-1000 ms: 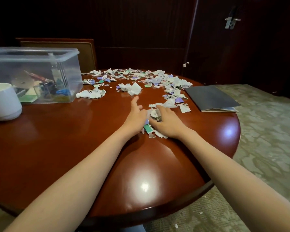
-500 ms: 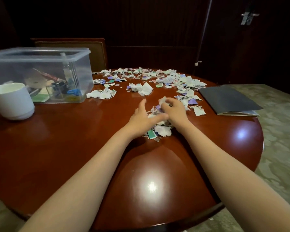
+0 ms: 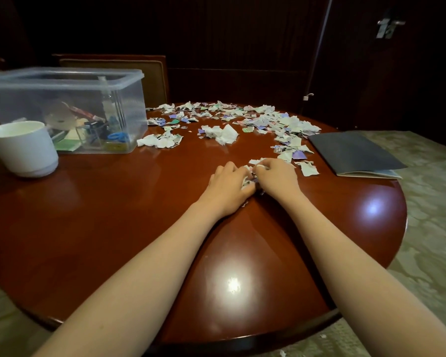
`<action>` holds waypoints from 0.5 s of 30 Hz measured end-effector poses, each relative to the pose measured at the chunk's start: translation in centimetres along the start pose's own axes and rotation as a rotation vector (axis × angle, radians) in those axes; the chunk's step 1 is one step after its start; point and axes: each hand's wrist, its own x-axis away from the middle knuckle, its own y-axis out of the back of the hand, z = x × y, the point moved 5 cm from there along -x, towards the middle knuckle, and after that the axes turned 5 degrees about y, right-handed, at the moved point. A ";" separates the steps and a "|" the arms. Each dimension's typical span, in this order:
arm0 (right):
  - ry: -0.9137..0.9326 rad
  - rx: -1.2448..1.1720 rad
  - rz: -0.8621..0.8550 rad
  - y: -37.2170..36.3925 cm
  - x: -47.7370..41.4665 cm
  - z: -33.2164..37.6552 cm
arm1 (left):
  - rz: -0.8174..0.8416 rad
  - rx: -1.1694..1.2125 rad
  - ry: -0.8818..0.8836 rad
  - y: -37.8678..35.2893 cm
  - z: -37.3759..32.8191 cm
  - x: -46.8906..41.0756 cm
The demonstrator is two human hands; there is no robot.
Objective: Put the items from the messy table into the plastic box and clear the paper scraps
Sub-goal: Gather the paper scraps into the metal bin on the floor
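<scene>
**Dim room, hard glare on polish**

Overhead light throws a white hotspot on the glossy surface [image 3: 233, 284]; a fainter bluish one sits far right. Background nearly black. Wide-angle bending at edges. Slight softness on plastic box [image 3: 65, 83].

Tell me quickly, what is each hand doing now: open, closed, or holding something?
Left hand: closed, fingers curled round the paper scraps.
Right hand: closed, curled round the same paper scraps.
</scene>
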 end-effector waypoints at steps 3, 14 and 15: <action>-0.041 -0.086 -0.065 0.6 0.2 -0.1 | -0.092 0.070 0.020 0.5 0.2 0.2; -0.250 -0.617 -0.143 -0.5 0.6 0.3 | -0.312 0.581 0.226 3.3 2.6 0.6; -0.308 -0.686 -0.123 -1.0 0.7 0.5 | -0.308 0.653 0.256 3.5 2.7 0.7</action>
